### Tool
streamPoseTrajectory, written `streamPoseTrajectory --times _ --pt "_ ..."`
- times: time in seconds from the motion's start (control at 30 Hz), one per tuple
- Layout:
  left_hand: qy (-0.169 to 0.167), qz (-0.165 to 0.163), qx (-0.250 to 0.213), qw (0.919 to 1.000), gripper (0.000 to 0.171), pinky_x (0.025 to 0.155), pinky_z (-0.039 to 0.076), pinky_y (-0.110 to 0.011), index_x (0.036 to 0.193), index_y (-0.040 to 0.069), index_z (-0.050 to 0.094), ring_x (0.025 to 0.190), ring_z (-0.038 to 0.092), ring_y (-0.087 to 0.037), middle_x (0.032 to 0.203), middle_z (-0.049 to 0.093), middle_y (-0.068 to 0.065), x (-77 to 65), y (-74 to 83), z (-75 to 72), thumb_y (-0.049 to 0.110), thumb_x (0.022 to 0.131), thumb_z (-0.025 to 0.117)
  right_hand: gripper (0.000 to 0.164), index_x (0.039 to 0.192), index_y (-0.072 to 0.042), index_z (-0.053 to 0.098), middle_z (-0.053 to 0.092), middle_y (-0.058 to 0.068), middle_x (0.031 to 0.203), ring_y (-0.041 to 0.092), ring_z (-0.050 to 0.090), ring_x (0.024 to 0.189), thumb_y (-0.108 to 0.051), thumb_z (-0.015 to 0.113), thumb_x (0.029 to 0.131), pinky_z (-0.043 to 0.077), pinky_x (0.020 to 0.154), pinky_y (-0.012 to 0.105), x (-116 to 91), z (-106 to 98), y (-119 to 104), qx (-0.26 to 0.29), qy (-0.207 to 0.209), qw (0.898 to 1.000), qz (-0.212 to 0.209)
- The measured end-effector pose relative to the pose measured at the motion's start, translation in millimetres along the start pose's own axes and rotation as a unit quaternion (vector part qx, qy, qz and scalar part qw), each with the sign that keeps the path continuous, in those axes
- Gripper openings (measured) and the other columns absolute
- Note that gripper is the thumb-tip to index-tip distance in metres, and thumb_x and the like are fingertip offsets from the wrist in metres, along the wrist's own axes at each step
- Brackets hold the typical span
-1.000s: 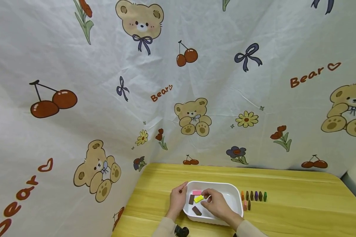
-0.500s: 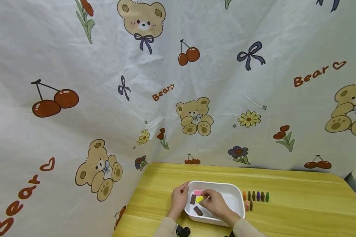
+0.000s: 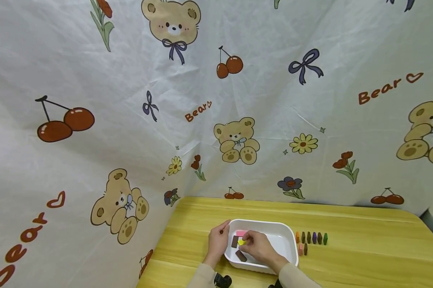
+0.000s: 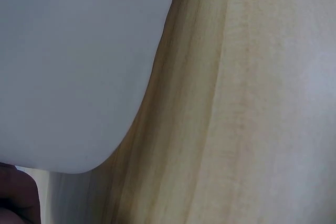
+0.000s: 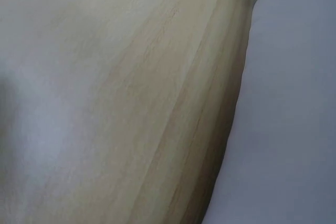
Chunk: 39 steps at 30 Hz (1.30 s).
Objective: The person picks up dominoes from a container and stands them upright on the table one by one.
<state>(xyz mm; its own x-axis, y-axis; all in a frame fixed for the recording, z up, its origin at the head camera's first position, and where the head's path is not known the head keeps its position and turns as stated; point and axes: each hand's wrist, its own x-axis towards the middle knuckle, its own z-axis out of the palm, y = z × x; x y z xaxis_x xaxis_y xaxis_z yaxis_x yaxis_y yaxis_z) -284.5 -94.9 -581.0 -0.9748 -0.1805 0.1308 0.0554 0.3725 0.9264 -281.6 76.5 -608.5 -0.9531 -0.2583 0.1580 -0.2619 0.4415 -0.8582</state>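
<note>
A white plastic tray (image 3: 285,240) stands on the table, and my left hand (image 3: 217,242) grips its left side. Curled fingers (image 4: 20,195) show by the tray's wall in the left wrist view. Inside the tray my right hand (image 3: 258,247) pinches a small yellow block (image 3: 241,242), which its fingers partly cover. A pink block (image 3: 240,233) lies just behind, toward the far wall. One dark brown block (image 3: 235,241) is left of the yellow one, and another brown block (image 3: 241,256) lies nearer the front. The right wrist view shows mostly tray wall and table.
Right of the tray, several small blocks stand in a row, among them an orange block (image 3: 297,237), a purple block (image 3: 314,237) and a green block (image 3: 325,239). A pink block (image 3: 300,249) and a brown block (image 3: 305,249) stand in front. A bear-print curtain (image 3: 202,88) borders the wooden table (image 3: 364,248).
My right hand has moved a little left and closed its fingers on the yellow block, covering more of it. The left hand stays at the tray's side. The view has shifted slightly.
</note>
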Motion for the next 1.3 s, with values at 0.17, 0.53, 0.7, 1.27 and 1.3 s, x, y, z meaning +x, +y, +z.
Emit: streamPoseTrajectory --times 0.17,0.53,0.7,1.27,1.3 --pt "0.005 0.002 0.004 1.0000 0.026 0.104 0.055 -0.048 0.124 0.012 0.077 0.124 0.065 -0.033 0.130 0.072 -0.013 2.4 -7.7 1.2 0.018 0.103 0.062 0.028 0.088 -0.008 0.068 0.057 -0.007 0.071 0.002 0.048 0.063 -0.023 0.089 0.077 0.041 0.056 0.020 1 2 2 -0.032 -0.030 0.999 -0.008" --pt "0.004 0.000 -0.005 1.0000 0.026 0.105 0.054 -0.050 0.122 0.010 0.077 0.125 0.064 -0.033 0.129 0.072 -0.014 -1.2 0.5 -1.9 0.016 0.103 0.061 0.034 0.079 -0.016 0.063 0.052 -0.009 0.068 0.004 0.045 0.061 -0.031 0.093 0.072 0.039 0.056 0.022 4 3 2 -0.098 -0.082 0.991 -0.031" --pt "0.006 0.006 -0.007 0.9999 0.026 0.104 0.054 -0.049 0.122 0.008 0.077 0.124 0.065 -0.034 0.128 0.072 -0.015 -2.9 5.9 -2.2 0.015 0.103 0.061 0.037 0.077 -0.018 0.061 0.051 -0.010 0.068 0.003 0.044 0.063 -0.031 0.095 0.068 0.039 0.058 0.022 5 3 5 -0.118 -0.082 0.989 -0.047" --pt "0.004 0.006 -0.006 1.0000 0.027 0.106 0.053 -0.048 0.124 0.012 0.076 0.127 0.064 -0.035 0.130 0.072 -0.012 7.8 -19.2 6.9 0.019 0.104 0.060 0.019 0.085 -0.006 0.073 0.066 -0.003 0.075 -0.002 0.049 0.069 -0.008 0.086 0.072 0.048 0.062 0.021 5 -4 7 -0.111 -0.098 0.985 -0.092" --pt "0.003 0.003 -0.012 0.9999 0.027 0.107 0.052 -0.049 0.124 0.011 0.076 0.127 0.063 -0.035 0.130 0.072 -0.012 6.1 -15.9 5.7 0.019 0.104 0.061 0.017 0.085 -0.006 0.073 0.066 -0.004 0.075 -0.003 0.050 0.069 -0.007 0.084 0.071 0.048 0.062 0.021 5 -4 7 -0.111 -0.099 0.984 -0.097"
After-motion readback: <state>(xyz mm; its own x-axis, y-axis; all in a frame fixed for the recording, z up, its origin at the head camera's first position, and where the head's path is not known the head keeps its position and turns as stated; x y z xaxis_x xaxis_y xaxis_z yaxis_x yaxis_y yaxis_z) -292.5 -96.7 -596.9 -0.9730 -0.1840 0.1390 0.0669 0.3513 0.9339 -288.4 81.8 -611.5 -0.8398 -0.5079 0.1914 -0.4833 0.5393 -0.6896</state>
